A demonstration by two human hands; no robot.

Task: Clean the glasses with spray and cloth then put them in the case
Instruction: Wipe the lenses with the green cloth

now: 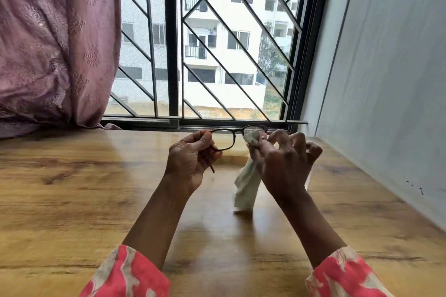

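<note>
Hidden or unclear: the right lens of the glasses [237, 137] is mostly covered by the cloth [247, 181]. The left temple end is lost inside the left hand [190, 159]; only a short dark tip sticks out below the palm. Right temple can't be made out behind the right hand [281, 164]. Motion blur on the surface [72, 200] grain and on the lower cloth. Both sleeves [125, 275] are cut off by the bottom edge.

Writing: none readable anywhere, no marks legible on frame or cloth.

Hands: left hand fingers [205, 138] curled round the left end of the frame, thumb up at the top rim, holding the glasses above the surface. Right hand pinches the cloth against the right lens with thumb and forefinger; the other right fingers [299, 142] are bent and splayed, gripping nothing. Rest of the cloth hangs down below the right hand, lower end close to the surface; can't tell if it touches.

Glasses sit mid-frame, held up between both hands, just in front of the window sill [217, 125].

Edges: wooden surface runs to the sill at the back, a grey wall [386, 79] bounds it on the right, a mauve curtain [55, 43] drapes onto it at back left. Open wood to the left and near side of the hands. Window grille [171, 38] behind, with an apartment block outside.
</note>
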